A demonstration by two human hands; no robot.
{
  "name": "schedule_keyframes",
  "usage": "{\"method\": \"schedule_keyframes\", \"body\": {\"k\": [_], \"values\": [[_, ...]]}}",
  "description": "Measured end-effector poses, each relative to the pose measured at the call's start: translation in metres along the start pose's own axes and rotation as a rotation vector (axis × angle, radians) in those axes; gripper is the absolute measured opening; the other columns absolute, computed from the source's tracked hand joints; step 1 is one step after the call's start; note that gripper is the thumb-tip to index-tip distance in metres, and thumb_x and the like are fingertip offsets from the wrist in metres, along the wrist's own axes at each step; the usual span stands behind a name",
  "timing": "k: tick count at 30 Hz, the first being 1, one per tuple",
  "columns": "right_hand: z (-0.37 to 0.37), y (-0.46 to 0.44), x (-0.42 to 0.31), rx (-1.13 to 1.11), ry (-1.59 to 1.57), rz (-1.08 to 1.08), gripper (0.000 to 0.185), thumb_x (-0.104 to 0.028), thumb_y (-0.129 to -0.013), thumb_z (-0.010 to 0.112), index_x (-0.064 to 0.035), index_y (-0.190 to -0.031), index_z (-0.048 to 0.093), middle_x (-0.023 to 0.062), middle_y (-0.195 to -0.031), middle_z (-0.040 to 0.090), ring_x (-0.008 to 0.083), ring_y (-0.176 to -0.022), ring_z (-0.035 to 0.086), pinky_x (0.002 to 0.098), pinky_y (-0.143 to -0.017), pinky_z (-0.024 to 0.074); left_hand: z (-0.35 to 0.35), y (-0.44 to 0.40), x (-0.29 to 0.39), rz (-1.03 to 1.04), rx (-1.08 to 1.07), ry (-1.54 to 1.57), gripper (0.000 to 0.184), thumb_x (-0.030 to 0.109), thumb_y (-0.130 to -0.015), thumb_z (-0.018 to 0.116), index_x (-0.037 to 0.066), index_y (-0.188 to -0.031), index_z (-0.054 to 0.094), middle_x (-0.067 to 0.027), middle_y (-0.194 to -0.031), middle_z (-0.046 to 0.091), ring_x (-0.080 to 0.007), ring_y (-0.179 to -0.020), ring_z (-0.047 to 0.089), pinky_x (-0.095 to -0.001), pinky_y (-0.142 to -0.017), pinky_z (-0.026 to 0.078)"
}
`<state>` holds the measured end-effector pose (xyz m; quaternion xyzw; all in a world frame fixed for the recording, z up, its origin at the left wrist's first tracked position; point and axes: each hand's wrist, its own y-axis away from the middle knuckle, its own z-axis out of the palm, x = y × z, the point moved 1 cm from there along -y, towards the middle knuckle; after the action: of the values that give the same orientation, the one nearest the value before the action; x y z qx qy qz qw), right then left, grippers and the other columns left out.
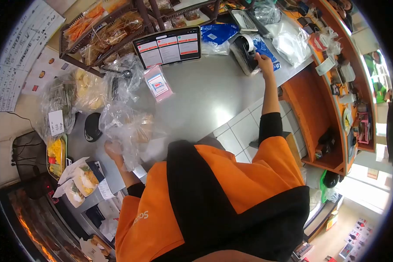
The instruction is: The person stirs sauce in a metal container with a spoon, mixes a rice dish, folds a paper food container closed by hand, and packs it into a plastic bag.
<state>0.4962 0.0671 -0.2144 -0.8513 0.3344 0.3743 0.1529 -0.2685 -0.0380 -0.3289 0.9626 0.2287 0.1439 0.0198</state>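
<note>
My right hand (265, 64) is stretched out to the far right of the metal counter. Its fingers are pinched together at the side of a black, boxy object with a white ring on top (244, 54), which looks like a tape dispenser. Whatever the fingertips hold is too small to make out. On the near left, my left hand (113, 149) rests against a crumpled clear plastic bag (124, 126) with something brownish inside. Its fingers are partly hidden, and their grip is unclear. A black computer mouse (92, 126) lies just beyond that hand.
A tablet (169, 46) stands at the back, with a pink-edged card (157, 84) before it. Racks of packaged snacks (113, 35) rise behind. Open food boxes (84, 181) and a yellow-filled tray (56, 155) sit at left. Plastic bags (288, 39) lie at back right, near the counter edge.
</note>
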Motion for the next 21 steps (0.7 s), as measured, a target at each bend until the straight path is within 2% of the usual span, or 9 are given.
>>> {"method": "schedule_keyframes", "body": {"k": [1,2,4,6,8,13,17,19,21], "values": [[-0.008,0.001,-0.008,-0.229,-0.140,0.147,0.035,-0.042,-0.083,0.063,-0.0081,-0.076,0.065,0.0070,-0.064,0.056,0.0183,-0.076,0.052,0.0335,-0.064,0.0418,-0.005,0.001,-0.010,0.004,0.008,-0.002,0.049,0.038,-0.076,0.068,0.004,-0.109,0.057,-0.0141,-0.102,0.060,-0.0306,-0.091,0.059,-0.0376,-0.076,0.048],[-0.014,0.005,-0.011,-0.337,-0.307,0.182,0.030,-0.039,-0.084,0.063,-0.0089,-0.078,0.064,0.0005,-0.069,0.053,0.0120,-0.070,0.046,0.0306,-0.062,0.0396,-0.015,0.009,-0.013,0.021,0.048,0.324,0.050,0.036,-0.077,0.068,0.003,-0.112,0.055,-0.0133,-0.105,0.059,-0.0276,-0.092,0.059,-0.0360,-0.076,0.048],[-0.013,0.016,-0.008,-0.301,-0.437,0.190,0.028,-0.036,-0.085,0.062,-0.0088,-0.079,0.062,-0.0004,-0.072,0.053,0.0119,-0.068,0.047,0.0309,-0.062,0.0401,-0.029,0.018,-0.012,0.041,0.088,0.653,0.051,0.034,-0.079,0.068,0.002,-0.115,0.052,-0.0124,-0.108,0.059,-0.0246,-0.094,0.058,-0.0344,-0.077,0.047],[-0.011,0.025,0.000,-0.270,-0.559,0.192,0.026,-0.034,-0.087,0.061,-0.0088,-0.080,0.060,-0.0014,-0.074,0.053,0.0117,-0.066,0.047,0.0313,-0.063,0.0406,-0.099,0.052,0.038,-0.060,0.217,1.087,0.027,0.008,-0.085,0.060,-0.002,-0.110,0.053,-0.0102,-0.100,0.061,-0.0187,-0.087,0.057,-0.0298,-0.078,0.046],[-0.009,0.038,0.012,-0.201,-1.170,0.304,0.021,-0.029,-0.089,0.059,-0.0090,-0.083,0.056,-0.0004,-0.076,0.051,0.0132,-0.070,0.051,0.0333,-0.068,0.0431,-0.150,0.078,0.066,-0.193,0.281,1.107,0.033,0.010,-0.087,0.060,-0.001,-0.115,0.049,-0.0103,-0.103,0.061,-0.0168,-0.089,0.058,-0.0286,-0.078,0.047],[0.017,0.071,0.028,-0.210,-1.345,0.025,0.017,-0.022,-0.094,0.054,-0.0061,-0.086,0.053,0.0024,-0.077,0.054,0.0157,-0.074,0.056,0.0377,-0.079,0.0475,-0.228,0.128,0.121,0.004,0.245,1.292,0.040,0.013,-0.087,0.062,-0.001,-0.121,0.047,-0.0099,-0.109,0.060,-0.0154,-0.091,0.059,-0.0269,-0.077,0.047],[0.021,0.068,0.043,-0.194,-1.082,-0.212,0.023,-0.023,-0.094,0.053,-0.0011,-0.087,0.053,0.0068,-0.080,0.060,0.0169,-0.080,0.060,0.0338,-0.080,0.0491,-0.238,0.165,0.164,0.207,0.090,1.254,0.038,0.013,-0.088,0.060,0.000,-0.122,0.049,-0.0091,-0.109,0.060,-0.0128,-0.086,0.059,-0.0229,-0.072,0.047],[0.011,0.059,0.045,-0.164,-0.743,-0.224,0.028,-0.025,-0.092,0.057,0.0010,-0.080,0.056,0.0064,-0.074,0.059,0.0162,-0.073,0.061,0.0310,-0.073,0.0507,-0.251,0.195,0.221,0.170,0.022,0.847,0.030,0.007,-0.087,0.061,0.002,-0.115,0.054,-0.0051,-0.103,0.062,-0.0096,-0.086,0.058,-0.0232,-0.075,0.047],[0.029,0.009,0.111,0.019,0.066,-0.496,0.020,-0.017,-0.088,0.062,0.0012,-0.081,0.061,0.0050,-0.074,0.059,0.0147,-0.062,0.060,0.0271,-0.062,0.0532,-0.216,0.189,0.229,0.287,-0.355,1.077,0.029,0.005,-0.086,0.060,0.001,-0.115,0.054,-0.0045,-0.103,0.062,-0.0096,-0.088,0.057,-0.0240,-0.080,0.045]]}}
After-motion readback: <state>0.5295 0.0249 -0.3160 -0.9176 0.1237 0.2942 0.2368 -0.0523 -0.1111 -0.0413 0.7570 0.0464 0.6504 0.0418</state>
